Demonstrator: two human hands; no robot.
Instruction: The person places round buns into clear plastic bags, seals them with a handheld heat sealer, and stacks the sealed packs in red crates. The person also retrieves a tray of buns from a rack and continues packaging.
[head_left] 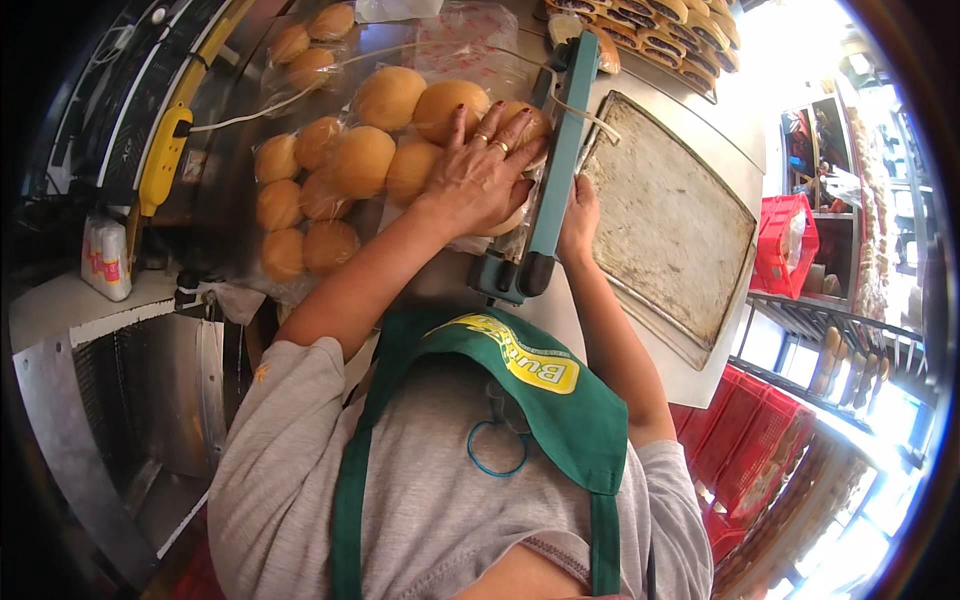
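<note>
hands (470, 185): two | buns (362, 160): over a dozen (some partly covered) | sealer (567, 150): one | power strip (163, 165): one | rings (499, 146): two | apron (605, 450): one

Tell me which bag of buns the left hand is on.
The bag beside the long teal bar, the left hand spread on its buns; other bagged buns lie farther left.

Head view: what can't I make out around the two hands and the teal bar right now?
Right hand, head view: most fingers hidden behind the teal bar; its grip can't be told.
Bun under the left hand, head view: partly covered by that hand.
Surface beneath the bar, head view: hidden by the bar itself.
Rows of filled bread, head view: cut off by the top edge.
</note>
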